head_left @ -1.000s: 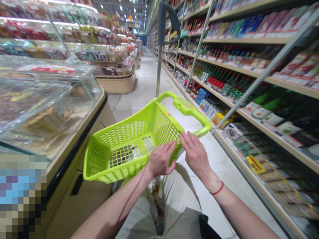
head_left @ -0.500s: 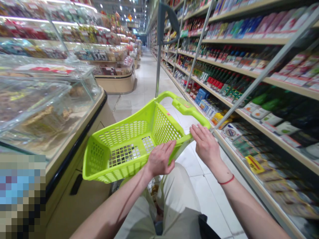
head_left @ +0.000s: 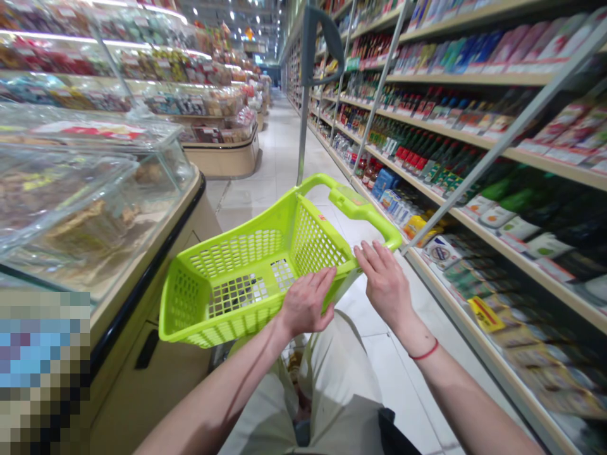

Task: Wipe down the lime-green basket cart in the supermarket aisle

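In front of my knees is a lime-green plastic shopping basket [head_left: 237, 249] with lattice walls. A looped handle [head_left: 351, 201] rises at its right end, and a grey pull bar [head_left: 302, 133] with a dark grip stands up behind it. Nothing lies inside the basket. My left hand [head_left: 308, 300] is closed over the near rim, fingers on top and thumb on the outer side. My right hand [head_left: 386, 281], with a red string at the wrist, lays its outstretched fingers against the basket's right corner below the handle; its thumb is hidden.
Shelves [head_left: 474, 142] of bottles and packets line the right side, with a slanted metal rail [head_left: 512, 133] before them. A glass-topped food counter [head_left: 142, 208] stands close on the left. The tiled aisle [head_left: 279, 126] runs ahead between displays.
My right hand has slid a little left along the basket's corner, away from the handle's base. My left hand keeps its place on the rim, and the basket has hardly moved.
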